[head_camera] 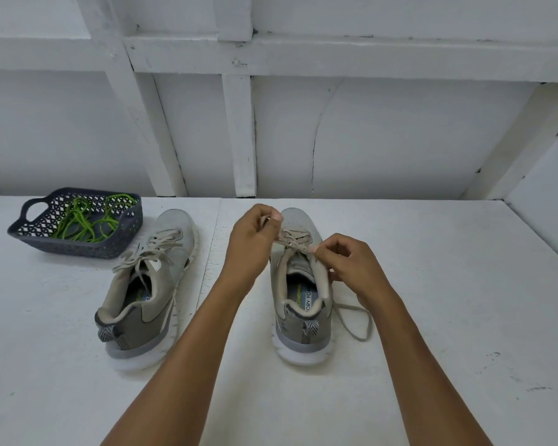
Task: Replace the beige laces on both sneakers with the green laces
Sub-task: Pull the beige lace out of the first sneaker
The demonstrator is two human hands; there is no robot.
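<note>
We see left hand [252,241] and right hand [350,263] pinching, fingers [328,249] curled, the flat beige lace [295,241] of the mesh sneaker [300,220] at surface [432,284] centre; green cord laces [84,222] lie tangled in the perforated basket [78,250], far-left corner.

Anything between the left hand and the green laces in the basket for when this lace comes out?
Yes: the left sneaker stands between the left hand and the basket, toe near its right wall. Nothing covers the green laces; reaching over the shoe looks workable.
</note>
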